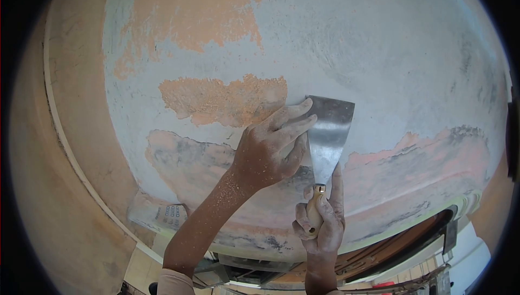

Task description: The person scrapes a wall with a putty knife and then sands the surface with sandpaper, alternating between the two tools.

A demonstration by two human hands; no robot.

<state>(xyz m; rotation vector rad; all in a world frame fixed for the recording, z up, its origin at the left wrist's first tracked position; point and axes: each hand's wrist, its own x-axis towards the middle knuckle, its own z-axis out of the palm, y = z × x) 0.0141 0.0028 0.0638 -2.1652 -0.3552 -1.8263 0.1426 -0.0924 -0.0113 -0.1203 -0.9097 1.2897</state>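
Observation:
A wide metal scraper blade (pixel 329 132) with a wooden handle (pixel 313 212) lies flat against a grey-white ceiling surface (pixel 379 51). My right hand (pixel 322 224) grips the handle, its index finger stretched up along the blade's base. My left hand (pixel 273 146), dusted with powder, presses its fingers on the blade's left side. The blade's top edge sits at the right end of an orange patch of old paint (pixel 222 100).
More orange paint (pixel 195 8) covers the upper left, and a pinkish-grey scraped band (pixel 411 157) runs along the lower part. A white moulding (pixel 70 154) edges the surface on the left. A doorway or window frame (pixel 401 246) shows at the lower right.

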